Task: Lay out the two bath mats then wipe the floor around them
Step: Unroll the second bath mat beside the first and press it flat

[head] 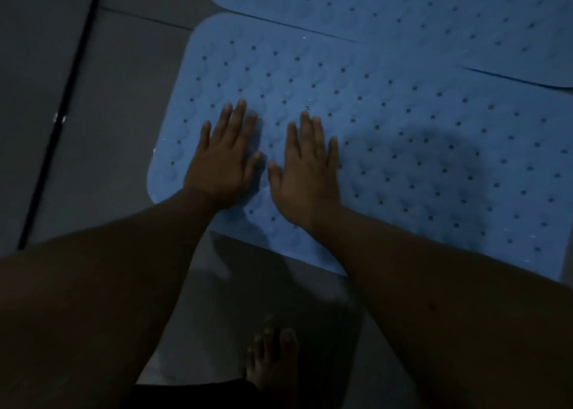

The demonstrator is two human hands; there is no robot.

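Two blue rubber bath mats with small holes lie flat on the grey tiled floor. The near mat (pixel 403 129) fills the middle of the view. The far mat (pixel 403 11) lies just behind it, with their edges almost touching. My left hand (pixel 221 157) rests palm down on the near mat's left part, fingers spread. My right hand (pixel 305 173) lies flat beside it, also palm down with fingers apart. Neither hand holds anything.
Grey floor tiles (pixel 108 114) surround the mats on the left and in front. A dark groove or rail (pixel 62 114) runs diagonally across the floor at the left. My bare foot (pixel 273 362) stands on the tile below the near mat. The room is dim.
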